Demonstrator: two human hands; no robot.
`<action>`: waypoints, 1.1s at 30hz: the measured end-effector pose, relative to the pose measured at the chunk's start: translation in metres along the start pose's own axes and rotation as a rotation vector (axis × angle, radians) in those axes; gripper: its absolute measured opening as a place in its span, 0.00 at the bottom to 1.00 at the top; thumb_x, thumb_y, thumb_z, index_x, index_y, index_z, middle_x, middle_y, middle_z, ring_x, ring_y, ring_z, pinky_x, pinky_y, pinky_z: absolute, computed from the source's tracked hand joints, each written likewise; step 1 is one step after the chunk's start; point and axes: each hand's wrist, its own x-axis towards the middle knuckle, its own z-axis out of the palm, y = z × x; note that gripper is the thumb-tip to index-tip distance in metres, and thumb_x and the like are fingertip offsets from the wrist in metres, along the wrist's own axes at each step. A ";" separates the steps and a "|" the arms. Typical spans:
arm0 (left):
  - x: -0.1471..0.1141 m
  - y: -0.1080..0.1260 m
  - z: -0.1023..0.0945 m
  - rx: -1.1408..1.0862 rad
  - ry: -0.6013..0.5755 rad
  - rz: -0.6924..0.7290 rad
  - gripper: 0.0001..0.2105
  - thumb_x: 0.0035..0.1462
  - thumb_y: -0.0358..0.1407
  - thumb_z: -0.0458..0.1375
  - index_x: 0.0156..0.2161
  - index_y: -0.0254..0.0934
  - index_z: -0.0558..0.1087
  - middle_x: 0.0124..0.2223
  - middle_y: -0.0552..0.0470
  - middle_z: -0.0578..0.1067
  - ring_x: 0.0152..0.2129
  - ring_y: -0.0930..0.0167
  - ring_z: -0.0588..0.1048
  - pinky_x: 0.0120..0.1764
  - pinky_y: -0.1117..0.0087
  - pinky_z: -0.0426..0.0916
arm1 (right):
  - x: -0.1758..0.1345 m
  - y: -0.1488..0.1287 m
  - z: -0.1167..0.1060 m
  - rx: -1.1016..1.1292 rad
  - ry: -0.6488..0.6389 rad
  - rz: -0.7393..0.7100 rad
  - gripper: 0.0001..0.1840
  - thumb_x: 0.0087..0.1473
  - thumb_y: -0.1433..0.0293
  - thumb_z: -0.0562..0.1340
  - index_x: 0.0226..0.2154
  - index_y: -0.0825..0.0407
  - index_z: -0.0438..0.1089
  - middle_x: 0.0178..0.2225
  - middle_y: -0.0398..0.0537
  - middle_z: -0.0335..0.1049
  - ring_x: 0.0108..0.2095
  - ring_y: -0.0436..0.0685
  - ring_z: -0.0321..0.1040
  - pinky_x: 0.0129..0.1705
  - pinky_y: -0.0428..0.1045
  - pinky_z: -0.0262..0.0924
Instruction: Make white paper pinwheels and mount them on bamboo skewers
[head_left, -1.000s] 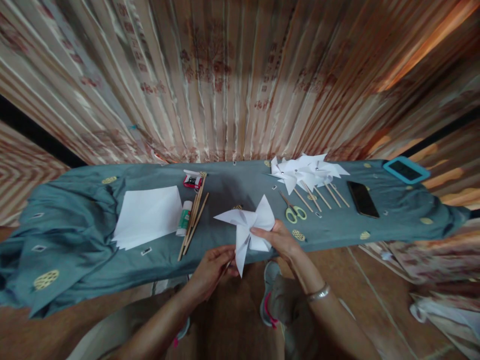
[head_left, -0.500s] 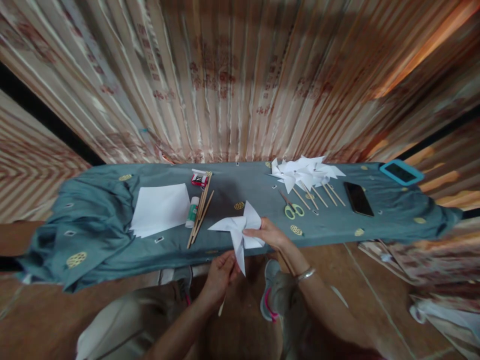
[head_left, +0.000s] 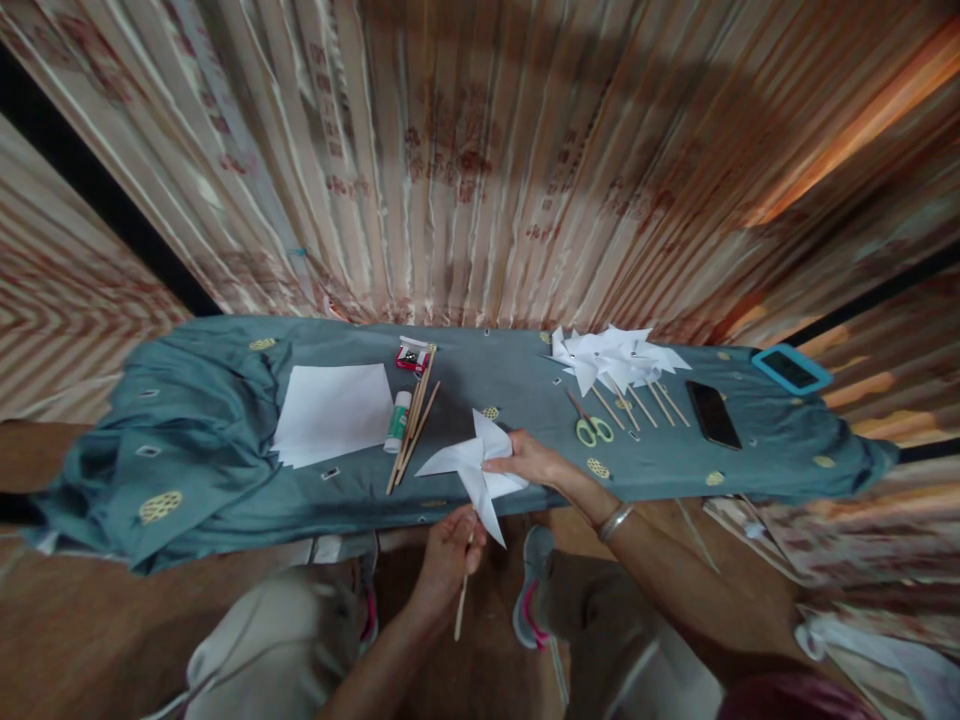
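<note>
A white paper pinwheel [head_left: 471, 456] is held in front of me, over the near edge of the cloth-covered table. My right hand [head_left: 531, 458] pinches it near its centre from the right, thumb on top of the paper. Below it, my left hand [head_left: 452, 545] is closed around a thin wooden stick [head_left: 460, 608], whose lower end points down toward the floor. The stick's upper end is hidden behind the hand and the paper. One paper blade hangs down close to my left fingers.
On the grey-green cloth [head_left: 510, 370] lie a stack of white paper [head_left: 334, 412], a glue stick [head_left: 398, 422], several loose wooden sticks [head_left: 415, 425], a small red box [head_left: 413, 354], scissors [head_left: 592, 428], finished pinwheels [head_left: 615, 355], a black phone [head_left: 713, 414] and a blue-framed device [head_left: 791, 369].
My view has shifted slightly. The pinwheel has turned a little in my hands, and the stick in my left hand has swung to the right and shows more clearly.
</note>
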 end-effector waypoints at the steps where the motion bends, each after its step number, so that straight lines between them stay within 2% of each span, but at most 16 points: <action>1: 0.000 -0.001 -0.001 -0.011 0.007 -0.008 0.19 0.40 0.51 0.63 0.23 0.36 0.67 0.19 0.59 0.64 0.12 0.82 0.51 0.18 0.75 0.40 | 0.001 0.000 0.000 -0.026 -0.002 0.005 0.19 0.34 0.56 0.70 0.22 0.57 0.75 0.18 0.40 0.68 0.20 0.47 0.58 0.23 0.44 0.55; 6: 0.005 -0.007 -0.006 -0.068 0.041 -0.037 0.20 0.38 0.51 0.65 0.26 0.35 0.70 0.19 0.59 0.64 0.11 0.82 0.51 0.18 0.75 0.39 | 0.007 -0.002 -0.001 -0.199 0.048 0.020 0.12 0.36 0.64 0.70 0.25 0.54 0.76 0.22 0.40 0.72 0.25 0.51 0.64 0.27 0.44 0.55; 10: 0.008 -0.011 -0.006 -0.119 0.062 -0.057 0.22 0.35 0.51 0.67 0.28 0.34 0.71 0.19 0.59 0.65 0.12 0.83 0.51 0.18 0.75 0.38 | 0.015 -0.008 -0.002 -0.335 0.057 0.029 0.09 0.35 0.66 0.71 0.23 0.53 0.76 0.21 0.40 0.71 0.26 0.53 0.65 0.27 0.44 0.53; 16: 0.007 -0.014 -0.005 -0.201 0.052 -0.076 0.23 0.33 0.50 0.70 0.28 0.33 0.71 0.19 0.58 0.65 0.13 0.83 0.53 0.19 0.76 0.39 | 0.025 -0.016 -0.002 -0.455 -0.017 0.047 0.08 0.35 0.67 0.72 0.20 0.53 0.75 0.18 0.41 0.68 0.24 0.52 0.63 0.26 0.45 0.50; 22: 0.004 -0.012 -0.004 -0.272 -0.014 -0.092 0.23 0.35 0.49 0.70 0.29 0.32 0.71 0.21 0.58 0.66 0.12 0.85 0.53 0.19 0.77 0.40 | 0.032 -0.021 -0.006 -0.494 -0.123 0.100 0.09 0.34 0.67 0.72 0.19 0.54 0.75 0.18 0.40 0.68 0.22 0.50 0.62 0.23 0.44 0.51; 26: 0.006 -0.013 -0.003 -0.321 -0.054 -0.120 0.24 0.36 0.48 0.71 0.30 0.32 0.70 0.21 0.59 0.66 0.12 0.86 0.53 0.18 0.78 0.40 | 0.036 -0.024 -0.008 -0.513 -0.158 0.146 0.10 0.34 0.65 0.72 0.20 0.54 0.76 0.19 0.40 0.69 0.21 0.50 0.63 0.23 0.44 0.53; 33: 0.011 -0.019 -0.006 -0.368 -0.087 -0.168 0.23 0.37 0.46 0.70 0.26 0.34 0.64 0.20 0.60 0.65 0.11 0.87 0.51 0.18 0.78 0.38 | 0.038 -0.024 -0.009 -0.531 -0.198 0.181 0.10 0.36 0.65 0.71 0.22 0.54 0.76 0.21 0.42 0.71 0.23 0.51 0.65 0.25 0.44 0.55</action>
